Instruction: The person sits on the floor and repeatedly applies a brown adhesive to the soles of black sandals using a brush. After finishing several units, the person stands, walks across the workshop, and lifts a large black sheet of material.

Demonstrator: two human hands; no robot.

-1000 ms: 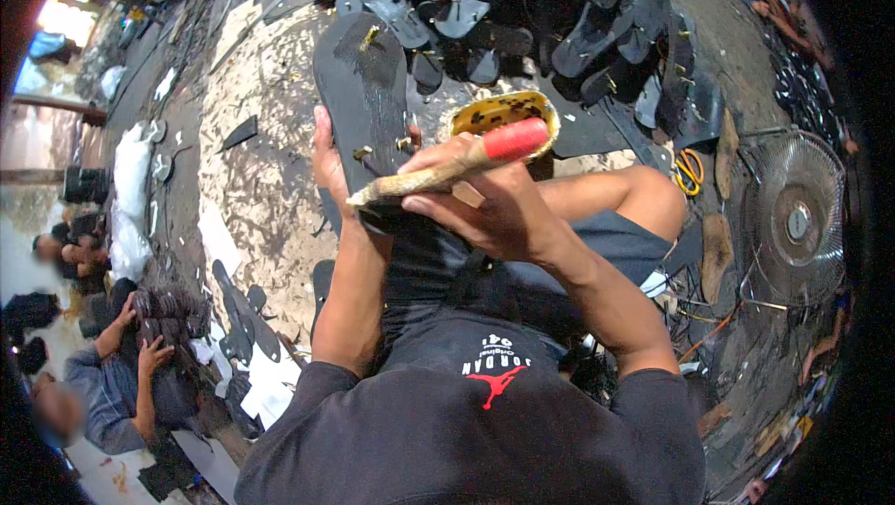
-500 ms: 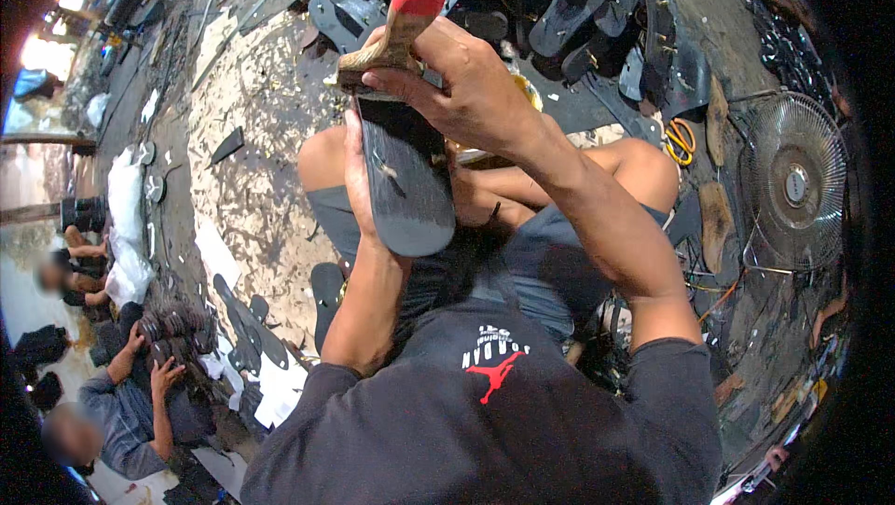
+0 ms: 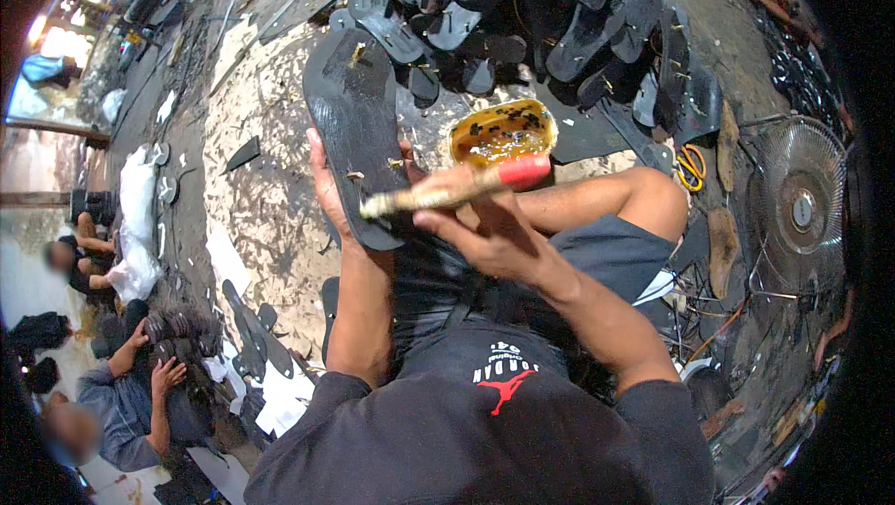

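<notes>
A black sandal sole (image 3: 350, 99), with small knotted strap ends poking through it, tilts away from me above my lap. My left hand (image 3: 328, 193) is closed around its near half from below, thumb along the left edge. My right hand (image 3: 503, 236) grips a wooden brush (image 3: 433, 193) with a red handle end. Its pale bristle tip touches or hovers just over the sole's near end; the motion blur hides which. Just beyond my right hand sits a tub (image 3: 456, 139) of amber, glue-like liquid (image 3: 508, 137) with dark flecks.
A heap of black sandal soles (image 3: 587, 29) lies at the far side. To the right stand a metal fan (image 3: 800, 211) and yellow-handled scissors (image 3: 691, 167). A stained pale sheet (image 3: 270, 151) covers the floor at left. Another person (image 3: 130, 412) handles dark footwear at lower left.
The brush has swung from the sole's far end to its near end, its red end now pointing right. My left hand has tipped the sole further into view. The amber tub is now uncovered.
</notes>
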